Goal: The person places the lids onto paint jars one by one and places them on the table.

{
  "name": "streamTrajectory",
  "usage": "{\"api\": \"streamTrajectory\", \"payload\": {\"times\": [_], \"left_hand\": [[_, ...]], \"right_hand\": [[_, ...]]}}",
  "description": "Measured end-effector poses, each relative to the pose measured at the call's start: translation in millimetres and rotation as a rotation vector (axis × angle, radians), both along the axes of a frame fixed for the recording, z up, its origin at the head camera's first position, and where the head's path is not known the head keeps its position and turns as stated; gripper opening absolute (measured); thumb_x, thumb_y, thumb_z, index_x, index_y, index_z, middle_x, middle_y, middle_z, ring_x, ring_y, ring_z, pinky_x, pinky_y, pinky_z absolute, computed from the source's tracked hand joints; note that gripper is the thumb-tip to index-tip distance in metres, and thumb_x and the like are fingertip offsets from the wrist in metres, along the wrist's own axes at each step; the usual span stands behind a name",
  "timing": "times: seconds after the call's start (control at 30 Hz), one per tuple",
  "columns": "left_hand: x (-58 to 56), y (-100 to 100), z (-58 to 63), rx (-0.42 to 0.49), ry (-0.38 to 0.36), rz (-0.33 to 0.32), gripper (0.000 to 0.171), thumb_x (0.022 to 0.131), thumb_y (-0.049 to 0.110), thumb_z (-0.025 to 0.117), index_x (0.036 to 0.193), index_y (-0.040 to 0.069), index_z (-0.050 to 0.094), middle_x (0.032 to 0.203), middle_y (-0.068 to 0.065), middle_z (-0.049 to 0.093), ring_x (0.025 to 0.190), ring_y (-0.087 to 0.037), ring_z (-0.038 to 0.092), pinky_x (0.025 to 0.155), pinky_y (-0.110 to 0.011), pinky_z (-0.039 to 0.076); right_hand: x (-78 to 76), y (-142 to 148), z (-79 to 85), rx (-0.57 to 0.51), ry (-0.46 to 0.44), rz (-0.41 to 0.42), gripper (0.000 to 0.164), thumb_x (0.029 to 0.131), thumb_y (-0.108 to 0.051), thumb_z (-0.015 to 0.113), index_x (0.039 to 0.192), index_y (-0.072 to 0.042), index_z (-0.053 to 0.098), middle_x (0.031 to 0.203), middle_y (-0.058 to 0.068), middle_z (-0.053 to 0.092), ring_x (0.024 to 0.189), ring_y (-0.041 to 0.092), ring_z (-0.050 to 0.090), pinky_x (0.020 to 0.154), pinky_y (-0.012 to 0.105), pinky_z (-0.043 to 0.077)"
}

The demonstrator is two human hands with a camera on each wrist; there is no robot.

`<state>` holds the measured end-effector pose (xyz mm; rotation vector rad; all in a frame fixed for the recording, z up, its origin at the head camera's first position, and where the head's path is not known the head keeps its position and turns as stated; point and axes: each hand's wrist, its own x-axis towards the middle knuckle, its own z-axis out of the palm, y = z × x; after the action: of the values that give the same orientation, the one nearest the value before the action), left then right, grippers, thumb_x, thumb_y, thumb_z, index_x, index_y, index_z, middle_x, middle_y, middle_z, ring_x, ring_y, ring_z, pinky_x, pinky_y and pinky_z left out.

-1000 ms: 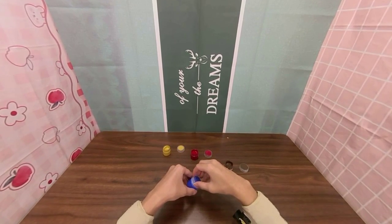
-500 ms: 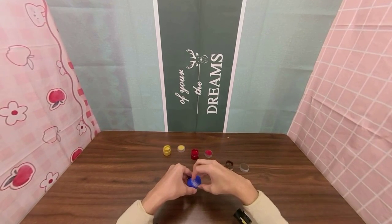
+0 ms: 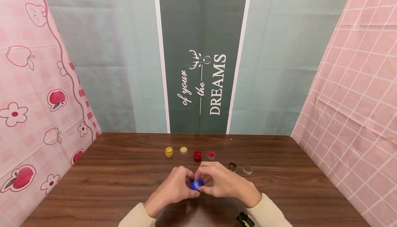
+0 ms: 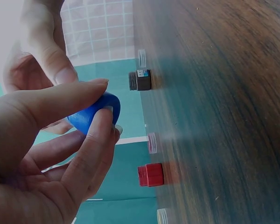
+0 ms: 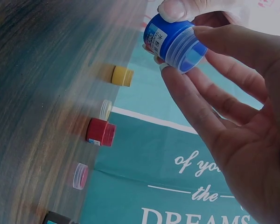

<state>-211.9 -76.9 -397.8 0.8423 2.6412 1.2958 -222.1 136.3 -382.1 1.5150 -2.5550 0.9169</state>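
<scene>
Both hands meet over the near middle of the table around a small blue paint jar [image 3: 195, 186], held tilted. My left hand [image 3: 176, 186] grips the jar's body between thumb and fingers; its rounded blue base [image 4: 84, 119] faces the left wrist view. On the other end sits a clear screw lid [image 5: 183, 50], its inside stained blue. The thumb and fingertips of my right hand [image 3: 221, 181] pinch this lid at its edge. A white printed label [image 5: 157, 41] shows on the jar's side.
Beyond the hands stand uncapped paint jars: yellow [image 3: 169, 153], red [image 3: 197, 157] and dark brown [image 3: 231, 167], the last partly behind the right hand. Beside them lie a yellow-stained lid [image 3: 183, 150], a red-stained lid [image 3: 211, 155] and a greyish lid [image 3: 247, 169].
My right fingers spread a little off the lid half a second ago and now pinch it again. The left hand keeps its grip; the jars on the table stay put.
</scene>
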Motion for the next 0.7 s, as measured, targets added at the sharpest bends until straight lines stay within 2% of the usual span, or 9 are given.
{"api": "streamTrajectory", "payload": {"times": [0.17, 0.3, 0.47, 0.7], "left_hand": [[0.5, 0.5, 0.2, 0.002, -0.003, 0.001, 0.017, 0.074, 0.009, 0.089, 0.085, 0.007, 0.078, 0.066, 0.004, 0.071, 0.055, 0.001, 0.055, 0.050, -0.019, 0.048], [0.6, 0.9, 0.2, -0.001, -0.006, 0.002, 0.016, 0.074, 0.009, 0.089, 0.085, 0.007, 0.077, 0.066, 0.004, 0.071, 0.055, 0.001, 0.055, 0.050, -0.019, 0.048], [0.4, 0.7, 0.5, -0.002, -0.007, 0.001, 0.017, 0.074, 0.010, 0.090, 0.086, 0.007, 0.078, 0.067, 0.005, 0.071, 0.055, 0.001, 0.055, 0.050, -0.019, 0.048], [0.2, -0.5, 1.0, 0.004, -0.010, 0.002, 0.016, 0.074, 0.012, 0.089, 0.085, 0.008, 0.077, 0.067, 0.005, 0.071, 0.056, 0.001, 0.056, 0.050, -0.019, 0.049]], "right_hand": [[0.6, -0.9, 0.8, 0.026, -0.021, -0.056, 0.015, 0.089, -0.006, 0.078, 0.102, -0.008, 0.070, 0.097, 0.003, 0.067, 0.084, -0.004, 0.066, 0.074, 0.012, 0.057], [1.0, -1.7, 1.3, 0.031, -0.027, -0.077, 0.014, 0.089, -0.007, 0.078, 0.101, -0.008, 0.070, 0.096, 0.002, 0.067, 0.082, -0.004, 0.065, 0.073, 0.013, 0.057], [0.8, -1.5, 0.9, 0.028, -0.025, -0.077, 0.015, 0.089, -0.008, 0.078, 0.101, -0.009, 0.070, 0.096, 0.002, 0.068, 0.082, -0.004, 0.065, 0.072, 0.013, 0.056], [-0.5, 0.7, 0.3, 0.020, 0.029, -0.050, 0.022, 0.086, -0.012, 0.082, 0.105, -0.010, 0.070, 0.100, 0.000, 0.068, 0.088, 0.002, 0.067, 0.079, 0.016, 0.058]]}}
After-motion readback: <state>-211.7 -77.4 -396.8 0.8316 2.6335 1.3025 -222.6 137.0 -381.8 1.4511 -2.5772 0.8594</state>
